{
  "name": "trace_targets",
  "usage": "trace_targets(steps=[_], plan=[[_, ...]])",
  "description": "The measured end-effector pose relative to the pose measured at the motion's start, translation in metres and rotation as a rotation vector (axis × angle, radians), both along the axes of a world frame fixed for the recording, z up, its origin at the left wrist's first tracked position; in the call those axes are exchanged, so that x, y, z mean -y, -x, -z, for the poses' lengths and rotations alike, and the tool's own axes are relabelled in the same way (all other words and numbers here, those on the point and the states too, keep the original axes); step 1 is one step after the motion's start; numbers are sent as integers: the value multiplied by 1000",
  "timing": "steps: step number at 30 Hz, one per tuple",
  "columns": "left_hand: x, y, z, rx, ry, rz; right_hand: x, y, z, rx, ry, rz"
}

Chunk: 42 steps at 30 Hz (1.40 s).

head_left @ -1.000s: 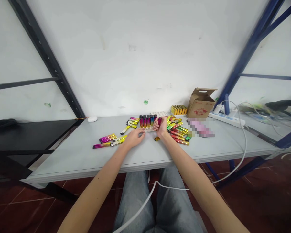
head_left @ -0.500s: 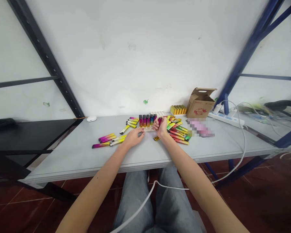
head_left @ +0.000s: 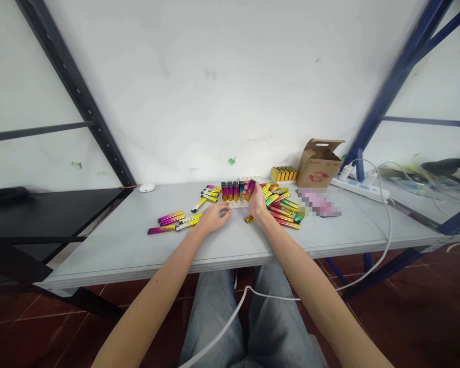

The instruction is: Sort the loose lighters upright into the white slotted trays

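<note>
My right hand (head_left: 257, 200) is closed on a purple-and-gold metallic lighter (head_left: 250, 189), held tilted at the right end of a row of standing lighters (head_left: 233, 192). These have black tops and shiny purple, gold and blue bodies. They stand in a pale tray (head_left: 239, 204), partly covered by my hands. My left hand (head_left: 213, 216) rests at the tray's front left corner, thumb and fingers apart, with nothing seen in it. Beside my right wrist lies a heap of red, green and gold lighters (head_left: 283, 212).
Loose lighters (head_left: 168, 220) lie at the left, with more behind my left hand. Yellow lighters (head_left: 283, 174) stand upright at the back, near an open cardboard box (head_left: 318, 166). A power strip (head_left: 360, 190) with a white cable (head_left: 389, 230) is at the right. A white case (head_left: 146, 188) sits back left.
My right hand has turned, so the purple-and-gold lighter in it now shows upright and tilted by the row. My left hand stays nearly in place. The view has shifted slightly.
</note>
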State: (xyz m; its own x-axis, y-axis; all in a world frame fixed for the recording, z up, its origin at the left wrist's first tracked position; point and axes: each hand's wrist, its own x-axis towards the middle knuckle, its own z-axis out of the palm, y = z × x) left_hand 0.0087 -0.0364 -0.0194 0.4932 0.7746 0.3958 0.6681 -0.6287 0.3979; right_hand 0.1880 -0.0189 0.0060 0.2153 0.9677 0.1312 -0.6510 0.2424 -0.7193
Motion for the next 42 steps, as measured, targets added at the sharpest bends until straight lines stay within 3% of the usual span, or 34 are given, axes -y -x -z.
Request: trace_targets(steps=[6, 15, 19, 27, 33, 37, 39, 42], plan=[[-4, 1, 5, 25, -21, 0, -7, 0, 8, 187, -62, 244], [-3, 2, 9, 79, -120, 37, -10, -4, 26, 861, -214, 512], [-5, 3, 7, 153, -183, -4, -11, -6, 30, 1021, -230, 516], [-9, 9, 1, 259, -211, -256, -6, -15, 30, 1241, -218, 515], [-14, 10, 2, 273, -238, -362, -2, -16, 28, 1436, -249, 727], [-4, 10, -1, 374, -183, -415, -1, -15, 27, 1518, -202, 728], [2, 19, -5, 402, -153, -408, -2, -13, 28, 1525, -194, 705], [6, 51, -18, 285, -141, -474, -2, -11, 28, 1507, -185, 683]])
